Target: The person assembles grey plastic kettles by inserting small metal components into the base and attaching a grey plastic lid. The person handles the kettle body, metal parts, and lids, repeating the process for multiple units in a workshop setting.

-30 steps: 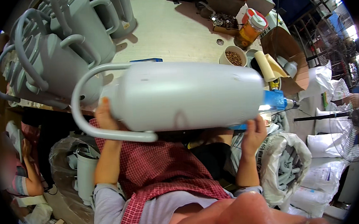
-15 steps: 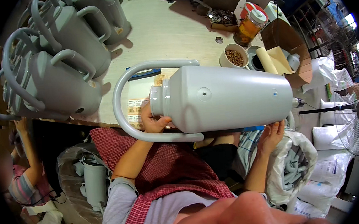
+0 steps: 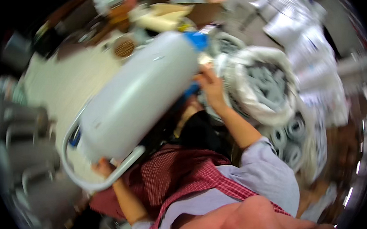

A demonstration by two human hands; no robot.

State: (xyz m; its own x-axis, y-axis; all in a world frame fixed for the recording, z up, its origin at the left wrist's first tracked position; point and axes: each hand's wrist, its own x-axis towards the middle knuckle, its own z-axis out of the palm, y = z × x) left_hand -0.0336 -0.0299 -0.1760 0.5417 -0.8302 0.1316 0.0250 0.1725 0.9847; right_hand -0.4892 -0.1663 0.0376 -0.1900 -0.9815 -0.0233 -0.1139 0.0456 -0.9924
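Diagonally, a jug (image 3: pixel 139 96) spans left hand (image 3: pixel 104 167) to right hand (image 3: pixel 210 83), tabletop (image 3: pixel 68 86) stretching beyond.

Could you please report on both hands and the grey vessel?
Left hand at handle-loop end, right hand near upper end. Grey vessel slanted, blurred. Blue object near upper end.

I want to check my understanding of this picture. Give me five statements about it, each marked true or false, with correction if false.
1. The left hand is at the handle end of the large grey vessel. True.
2. The right hand is inside the white sack. False: the right hand is by the vessel's other end.
3. The white sack contains grey parts. True.
4. The vessel stands upright. False: it lies slantwise across the view, between the hands.
5. The apron is plain blue. False: the apron is red and patterned.
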